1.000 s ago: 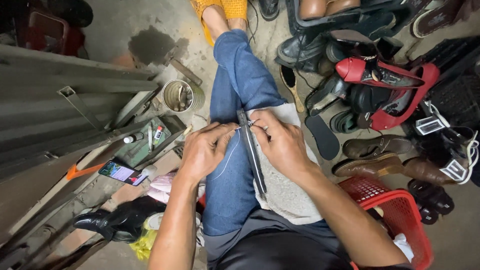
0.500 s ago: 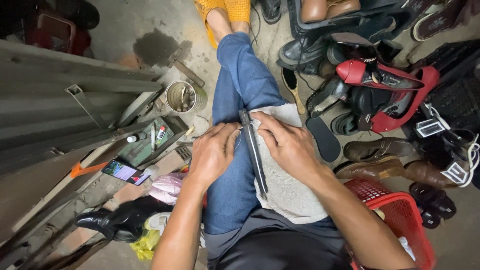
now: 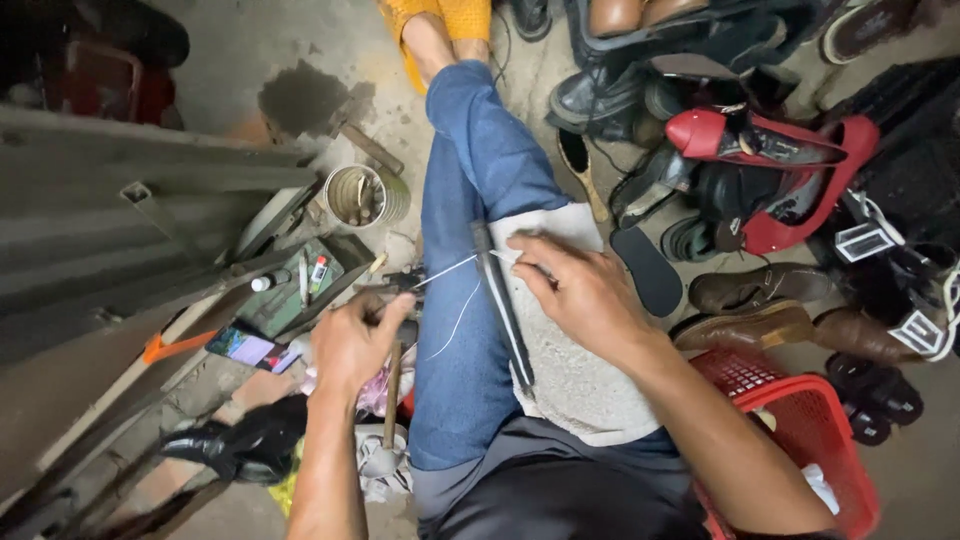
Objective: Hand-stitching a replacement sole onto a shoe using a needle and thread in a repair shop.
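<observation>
A thin dark strap lies along a light cloth spread over my blue-jeaned thigh. My right hand presses on the strap near its upper end, fingers closed around the strap and a white thread. The white thread runs taut from the strap leftward to my left hand, which is pulled out to the left of my leg and closed on the thread. A loose loop of thread hangs over the jeans below it.
A wooden-handled hammer stands by my left knee. A round tin, a green tool tray and a phone lie to the left. Several shoes are piled on the right, with a red basket below.
My left hand has moved away from the strap, out to the left and down, drawing the white thread taut. My right hand stays on the strap.
</observation>
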